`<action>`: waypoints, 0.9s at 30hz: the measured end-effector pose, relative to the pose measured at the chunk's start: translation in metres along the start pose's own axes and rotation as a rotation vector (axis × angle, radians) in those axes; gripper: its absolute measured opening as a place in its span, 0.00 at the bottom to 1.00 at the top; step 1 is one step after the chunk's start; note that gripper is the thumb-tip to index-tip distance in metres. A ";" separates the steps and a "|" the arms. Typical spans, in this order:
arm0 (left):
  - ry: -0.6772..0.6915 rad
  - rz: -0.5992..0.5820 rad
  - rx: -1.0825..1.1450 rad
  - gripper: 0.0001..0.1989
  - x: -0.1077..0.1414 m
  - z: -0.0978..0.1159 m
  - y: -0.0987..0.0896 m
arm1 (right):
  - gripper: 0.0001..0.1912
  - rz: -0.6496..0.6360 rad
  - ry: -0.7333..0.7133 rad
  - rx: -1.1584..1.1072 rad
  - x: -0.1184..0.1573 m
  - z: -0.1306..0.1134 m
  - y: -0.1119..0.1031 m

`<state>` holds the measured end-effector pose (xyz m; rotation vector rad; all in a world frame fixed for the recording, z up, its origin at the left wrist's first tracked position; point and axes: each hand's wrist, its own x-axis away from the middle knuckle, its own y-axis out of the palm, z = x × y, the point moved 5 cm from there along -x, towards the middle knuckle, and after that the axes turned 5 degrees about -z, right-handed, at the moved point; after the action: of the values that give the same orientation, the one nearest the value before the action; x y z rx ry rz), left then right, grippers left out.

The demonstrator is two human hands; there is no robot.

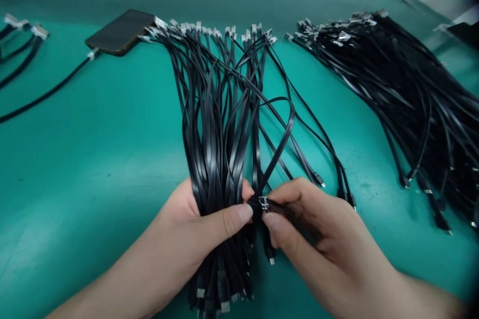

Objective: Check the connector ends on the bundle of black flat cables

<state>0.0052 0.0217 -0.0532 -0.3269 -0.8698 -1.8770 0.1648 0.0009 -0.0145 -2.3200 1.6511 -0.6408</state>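
Observation:
My left hand (209, 239) is closed around a thick bundle of flat black USB cables (211, 149). Their small plugs hang out below the fist, and the larger metal USB plugs fan out on the mat beyond. Between my left thumb and forefinger sits the dark plug end of one cable (279, 152), which loops up to the right of the bundle. My right hand (318, 239) pinches a small dark piece with a shiny end (264, 203) against that plug. Fingers cover most of this piece, so its kind is unclear.
A dark phone-like device (121, 32) lies at the back left with a cable plugged in. More black cables (404, 79) are piled at the right. Several loose cable ends (318, 178) rest beside my right hand. Other USB plugs (39, 31) lie far left on the green mat (93, 169).

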 end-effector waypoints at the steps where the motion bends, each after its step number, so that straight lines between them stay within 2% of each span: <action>1: 0.003 0.010 0.000 0.14 0.000 0.000 0.000 | 0.05 -0.003 0.006 -0.001 0.000 0.001 0.000; 15: 0.091 0.071 -0.042 0.12 -0.002 0.009 0.004 | 0.09 -0.012 -0.009 0.128 -0.002 0.002 -0.003; 19: 0.096 0.056 -0.048 0.11 -0.002 0.008 0.003 | 0.09 0.027 -0.023 0.173 -0.002 -0.002 -0.015; 21: 0.091 0.046 -0.045 0.12 -0.002 0.007 0.003 | 0.07 0.147 -0.029 0.168 0.000 -0.007 -0.028; 25: 0.097 0.010 -0.041 0.12 -0.001 0.008 0.003 | 0.04 0.590 -0.111 0.050 0.014 -0.020 -0.056; 26: 0.105 0.000 -0.030 0.12 -0.001 0.009 0.004 | 0.02 0.654 -0.136 0.009 0.018 -0.021 -0.059; 27: 0.113 -0.005 -0.014 0.12 0.000 0.011 0.004 | 0.00 0.661 -0.172 -0.008 0.019 -0.022 -0.059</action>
<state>0.0074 0.0281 -0.0439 -0.2250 -0.7825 -1.8875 0.2088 0.0050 0.0338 -1.6066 2.1495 -0.2786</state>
